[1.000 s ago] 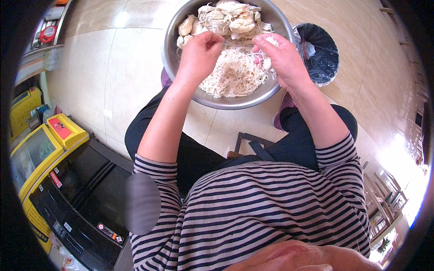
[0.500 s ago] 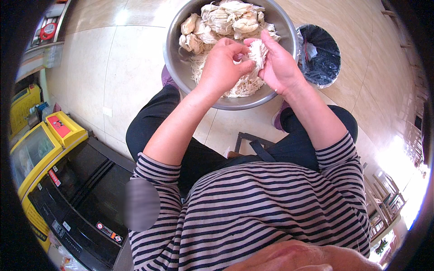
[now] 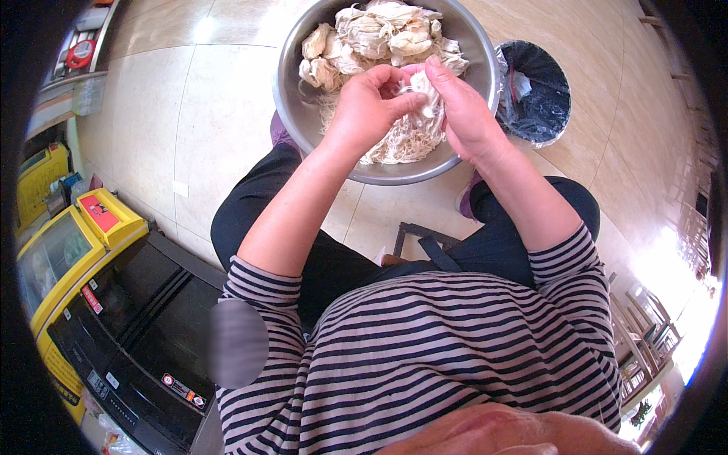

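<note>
A wide metal basin rests in front of my knees. Large pale pieces of what looks like cooked chicken breast are heaped in its far part, and a pile of fine shreds lies nearer to me. Above that pile both hands are on one clump of shredded chicken. My left hand pinches at the clump with thumb and fingers. From the other side my right hand cups it, thumb on top; its other fingertips are partly hidden.
A round bin with a black liner stands just right of the basin. At the left are a black-topped cabinet and a yellow glass-fronted case. Pale tiles cover the floor. Wooden chairs stand far right.
My left hand has shifted slightly, its thumb now further over the shreds. The right hand has turned inward and closed more around the clump. Basin and bin keep their places.
</note>
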Demonstrator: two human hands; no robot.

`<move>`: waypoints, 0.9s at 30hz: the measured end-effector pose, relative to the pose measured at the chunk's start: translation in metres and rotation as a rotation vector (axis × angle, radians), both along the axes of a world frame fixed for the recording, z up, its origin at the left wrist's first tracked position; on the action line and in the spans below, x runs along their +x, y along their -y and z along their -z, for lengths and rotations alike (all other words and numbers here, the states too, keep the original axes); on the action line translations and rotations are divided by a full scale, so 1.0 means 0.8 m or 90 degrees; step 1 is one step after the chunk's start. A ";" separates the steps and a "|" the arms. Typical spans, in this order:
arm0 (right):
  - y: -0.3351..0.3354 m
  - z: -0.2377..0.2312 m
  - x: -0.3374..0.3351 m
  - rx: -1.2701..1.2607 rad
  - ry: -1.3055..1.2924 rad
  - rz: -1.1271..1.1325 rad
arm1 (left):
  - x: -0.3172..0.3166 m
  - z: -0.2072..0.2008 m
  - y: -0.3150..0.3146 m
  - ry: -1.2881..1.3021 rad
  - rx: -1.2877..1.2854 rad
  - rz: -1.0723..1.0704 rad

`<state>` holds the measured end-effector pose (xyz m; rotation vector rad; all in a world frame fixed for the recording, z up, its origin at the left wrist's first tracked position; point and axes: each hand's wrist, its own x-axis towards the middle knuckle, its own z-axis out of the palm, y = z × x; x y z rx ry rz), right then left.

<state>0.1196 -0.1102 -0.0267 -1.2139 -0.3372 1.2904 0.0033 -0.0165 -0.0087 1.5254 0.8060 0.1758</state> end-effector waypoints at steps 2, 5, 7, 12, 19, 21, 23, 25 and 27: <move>-0.001 -0.002 0.000 0.008 0.000 -0.007 | -0.002 0.000 -0.002 -0.028 -0.041 0.000; 0.000 -0.009 0.004 0.002 -0.094 0.031 | -0.004 0.001 -0.005 0.043 -0.111 -0.053; 0.002 -0.013 0.007 -0.027 -0.139 0.064 | -0.005 0.001 -0.009 0.033 -0.091 -0.058; 0.005 -0.016 0.007 -0.029 0.011 -0.024 | -0.008 0.001 -0.018 0.064 -0.106 -0.045; 0.005 -0.020 0.008 -0.047 0.004 0.041 | -0.007 0.002 -0.013 0.144 -0.187 -0.049; 0.004 -0.020 0.007 -0.049 -0.001 0.043 | -0.007 0.002 -0.012 0.115 -0.194 -0.043; 0.004 -0.019 0.006 -0.046 -0.003 0.051 | -0.007 0.002 -0.014 0.101 -0.207 -0.058; 0.004 -0.016 0.006 -0.042 -0.002 0.067 | -0.007 0.002 -0.016 0.098 -0.206 -0.074; 0.003 -0.013 0.005 -0.053 0.068 0.048 | -0.008 0.002 -0.018 0.118 -0.189 -0.093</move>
